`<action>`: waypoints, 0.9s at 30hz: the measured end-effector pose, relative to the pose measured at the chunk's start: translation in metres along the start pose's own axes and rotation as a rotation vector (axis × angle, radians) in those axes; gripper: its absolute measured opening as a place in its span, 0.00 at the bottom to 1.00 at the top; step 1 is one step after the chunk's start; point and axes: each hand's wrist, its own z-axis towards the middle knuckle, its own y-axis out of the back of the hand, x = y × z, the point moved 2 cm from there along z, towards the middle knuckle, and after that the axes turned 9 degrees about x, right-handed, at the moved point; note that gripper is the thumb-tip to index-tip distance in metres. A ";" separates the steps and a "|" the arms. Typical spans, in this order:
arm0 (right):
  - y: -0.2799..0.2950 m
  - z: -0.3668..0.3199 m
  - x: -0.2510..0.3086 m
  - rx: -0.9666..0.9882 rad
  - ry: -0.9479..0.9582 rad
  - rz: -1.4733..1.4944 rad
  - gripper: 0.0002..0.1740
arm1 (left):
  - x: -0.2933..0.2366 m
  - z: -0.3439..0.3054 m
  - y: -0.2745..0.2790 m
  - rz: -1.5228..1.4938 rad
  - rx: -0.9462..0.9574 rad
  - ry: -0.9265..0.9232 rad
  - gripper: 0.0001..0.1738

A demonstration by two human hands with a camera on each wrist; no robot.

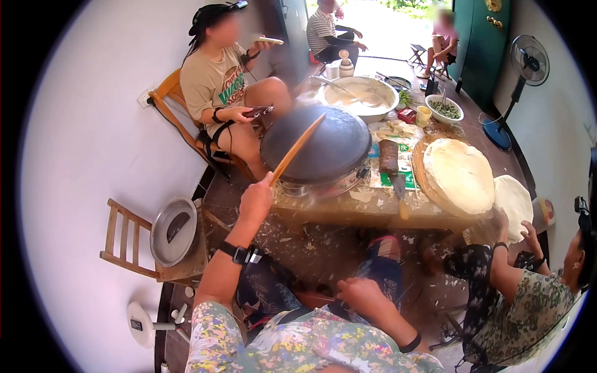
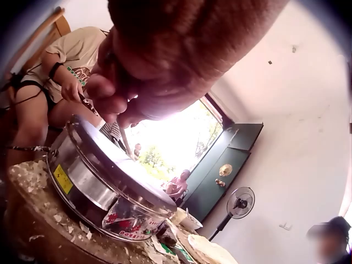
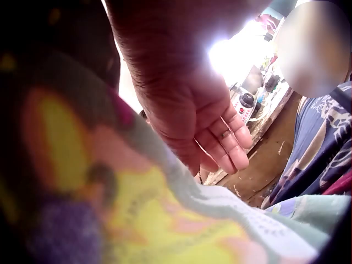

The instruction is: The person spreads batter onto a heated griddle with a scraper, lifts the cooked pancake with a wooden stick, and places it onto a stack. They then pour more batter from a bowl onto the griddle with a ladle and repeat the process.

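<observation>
My left hand [image 1: 255,202] grips one end of a long, flat wooden spreader [image 1: 298,148]. Its blade reaches across a round dark griddle [image 1: 333,146], overlapping the surface in the head view. A thin film shows on the griddle's far part. In the left wrist view, my left hand [image 2: 170,60] is dark and close, above the griddle's metal side [image 2: 88,181]. My right hand [image 1: 360,295] hangs near my lap with its fingers loosely bent. Nothing is in that right hand [image 3: 203,121] in the right wrist view, where the patterned shirt fills the lower left.
Beyond the griddle stands a batter basin [image 1: 387,102] with a ladle. Right of it lie a dark block [image 1: 388,155], a scraper [image 1: 401,193] and stacked flatbreads [image 1: 457,176]. A person sits at left; another at right handles a flatbread [image 1: 513,205]. A chair [image 1: 127,233] bears a metal pan.
</observation>
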 end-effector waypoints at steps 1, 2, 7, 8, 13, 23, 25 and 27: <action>-0.001 -0.001 -0.002 0.013 -0.022 0.004 0.11 | -0.002 0.017 -0.003 0.049 -0.004 0.013 0.25; -0.005 -0.002 -0.008 -0.021 -0.011 -0.002 0.11 | -0.007 0.034 -0.005 0.068 -0.006 -0.006 0.25; -0.004 -0.003 -0.022 -0.045 -0.054 0.046 0.10 | -0.051 0.046 0.007 0.153 0.117 -0.132 0.27; -0.005 -0.002 -0.024 -0.036 -0.062 0.023 0.11 | -0.052 0.036 0.011 0.129 0.128 -0.181 0.27; -0.003 0.007 -0.026 -0.026 -0.063 0.011 0.11 | -0.025 0.002 0.020 0.177 0.043 -0.281 0.27; -0.010 0.002 -0.024 -0.098 -0.055 0.012 0.08 | -0.016 0.061 0.017 0.618 -0.130 -0.248 0.24; -0.007 -0.004 -0.024 -0.120 -0.064 0.048 0.08 | -0.014 0.073 0.015 0.608 -0.133 -0.191 0.24; -0.005 -0.007 -0.025 -0.117 -0.084 0.031 0.09 | -0.022 0.067 0.010 0.617 -0.113 -0.245 0.24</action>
